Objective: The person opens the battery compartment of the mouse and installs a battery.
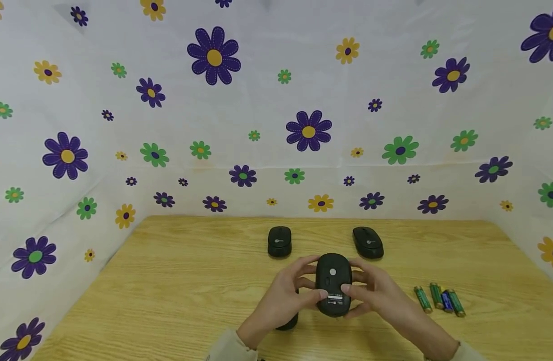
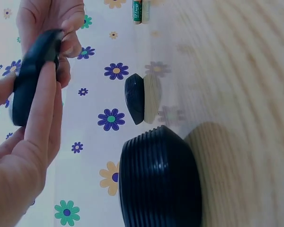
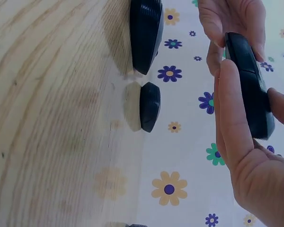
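A black computer mouse is held up over the table with its underside, bearing a white round spot and a label, facing the head camera. My left hand grips its left edge, thumb on the underside near the label. From the other side my right hand grips it too, its thumb also on the underside. Both wrist views show the mouse edge-on between fingers and thumbs of the two hands. Partly hidden behind my left hand, another black mouse lies on the table.
Two more black mice stand farther back, one at the middle and one to its right. Several green batteries and a blue battery lie at the right of the wooden table. A flowered white sheet walls the table.
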Available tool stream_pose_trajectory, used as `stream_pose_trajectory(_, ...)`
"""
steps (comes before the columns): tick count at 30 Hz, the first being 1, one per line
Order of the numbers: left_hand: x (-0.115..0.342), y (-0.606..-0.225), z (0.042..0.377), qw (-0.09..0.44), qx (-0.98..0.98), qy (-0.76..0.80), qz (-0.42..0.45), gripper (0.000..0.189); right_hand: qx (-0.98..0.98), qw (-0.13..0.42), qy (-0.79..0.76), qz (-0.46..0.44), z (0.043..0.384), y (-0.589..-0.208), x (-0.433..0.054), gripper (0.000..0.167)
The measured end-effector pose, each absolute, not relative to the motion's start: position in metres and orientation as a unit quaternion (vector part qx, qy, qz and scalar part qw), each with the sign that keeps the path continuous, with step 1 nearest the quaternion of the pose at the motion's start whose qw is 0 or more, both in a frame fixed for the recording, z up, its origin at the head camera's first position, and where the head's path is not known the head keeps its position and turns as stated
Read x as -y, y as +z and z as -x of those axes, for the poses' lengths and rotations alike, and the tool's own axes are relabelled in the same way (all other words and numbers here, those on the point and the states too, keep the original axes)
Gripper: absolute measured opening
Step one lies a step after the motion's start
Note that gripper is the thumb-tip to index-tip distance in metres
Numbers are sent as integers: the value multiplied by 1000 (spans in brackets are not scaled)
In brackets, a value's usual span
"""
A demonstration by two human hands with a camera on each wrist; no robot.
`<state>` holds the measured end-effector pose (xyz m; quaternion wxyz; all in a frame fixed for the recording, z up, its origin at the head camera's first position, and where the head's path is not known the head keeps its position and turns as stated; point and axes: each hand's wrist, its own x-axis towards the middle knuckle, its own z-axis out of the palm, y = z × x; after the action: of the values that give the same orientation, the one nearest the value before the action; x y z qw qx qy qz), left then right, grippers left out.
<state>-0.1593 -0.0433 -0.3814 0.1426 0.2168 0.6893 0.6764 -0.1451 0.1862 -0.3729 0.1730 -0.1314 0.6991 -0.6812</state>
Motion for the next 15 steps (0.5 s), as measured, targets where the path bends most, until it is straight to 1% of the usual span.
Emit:
stream_pose_trajectory(1,43,-382,159,149,-689,676,-215,64,-696,171,-684,136,145,-373,-186,70)
stream_pose_trajectory(4,43,-382,160,173,-685,675,-214,71,-695,164,-682,157,145,-373,-186,72)
stream_pose_trajectory(9,46,-381,161,210,-672,676,-215,78,-699,162,-673,177,145,-375,-185,71)
stream_pose_trajectory(15,48,-382,160,231,-664,679,-214,77,-695,155,-682,166,143,-377,-182,66)
